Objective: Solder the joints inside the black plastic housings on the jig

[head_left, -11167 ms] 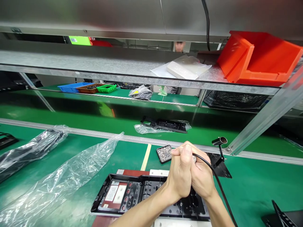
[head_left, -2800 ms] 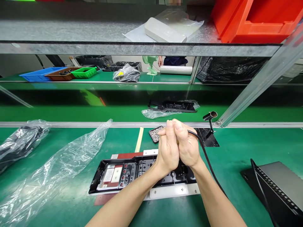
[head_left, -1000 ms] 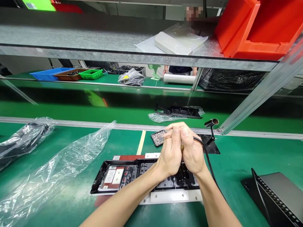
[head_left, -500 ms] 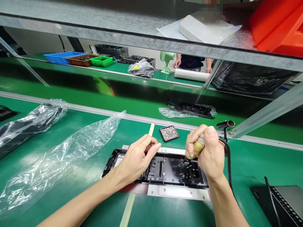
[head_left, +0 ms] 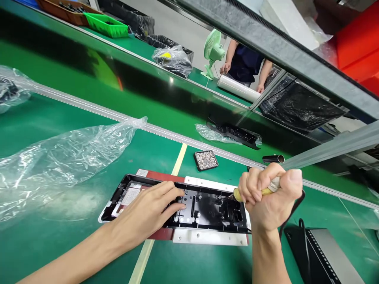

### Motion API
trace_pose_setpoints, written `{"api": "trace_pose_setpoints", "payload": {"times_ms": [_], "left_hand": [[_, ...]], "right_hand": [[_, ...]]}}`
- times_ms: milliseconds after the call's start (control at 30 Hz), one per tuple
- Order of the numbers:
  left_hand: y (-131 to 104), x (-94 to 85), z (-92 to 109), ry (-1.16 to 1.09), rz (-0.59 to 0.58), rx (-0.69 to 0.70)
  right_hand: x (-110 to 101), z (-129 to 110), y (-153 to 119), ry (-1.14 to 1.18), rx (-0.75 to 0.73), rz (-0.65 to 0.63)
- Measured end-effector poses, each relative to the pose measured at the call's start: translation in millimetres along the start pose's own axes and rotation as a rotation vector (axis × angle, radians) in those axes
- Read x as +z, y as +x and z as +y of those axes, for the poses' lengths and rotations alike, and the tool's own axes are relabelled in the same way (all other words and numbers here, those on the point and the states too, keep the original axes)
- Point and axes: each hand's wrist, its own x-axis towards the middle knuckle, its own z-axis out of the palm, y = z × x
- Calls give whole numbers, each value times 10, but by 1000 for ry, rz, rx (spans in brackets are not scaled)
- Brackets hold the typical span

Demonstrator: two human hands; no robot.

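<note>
A long black plastic housing (head_left: 207, 209) lies across a fixture with white strips (head_left: 207, 237) and a red base (head_left: 161, 234). My left hand (head_left: 148, 209) rests over the housing's left-middle part, fingers slightly apart and nothing visible between them. In a fist, my right hand (head_left: 271, 195) grips a tool with a yellow handle (head_left: 238, 195). The tool is tilted, its thin tip pointing left into the right part of the housing. A small black tray of screws (head_left: 206, 160) sits behind the housing.
Clear plastic film (head_left: 68, 157) lies at left. Behind are a black part on film (head_left: 237, 134), a metal tube (head_left: 272, 159) and a slanting post (head_left: 331, 146). A black-and-grey device (head_left: 325, 252) lies at right. A person (head_left: 247, 63) handles a roll (head_left: 238, 87) beyond the rail.
The view has tilted and shifted. My left hand has lowered onto the housing with its fingers more extended. The tool in my right hand has tipped from steep to nearly flat.
</note>
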Motion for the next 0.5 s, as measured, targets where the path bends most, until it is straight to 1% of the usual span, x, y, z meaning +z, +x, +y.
{"api": "trace_pose_setpoints", "payload": {"times_ms": [167,333,500], "left_hand": [[-28,22,-34,21,-30,-3],[-43,57,-42,35,-64,26],[-42,63,-38,68,-96,18]], "right_hand": [[-19,-5,2,13,20,24],[-54,-6,5,10,29,22],[-50,-16,8,23,20,5]]}}
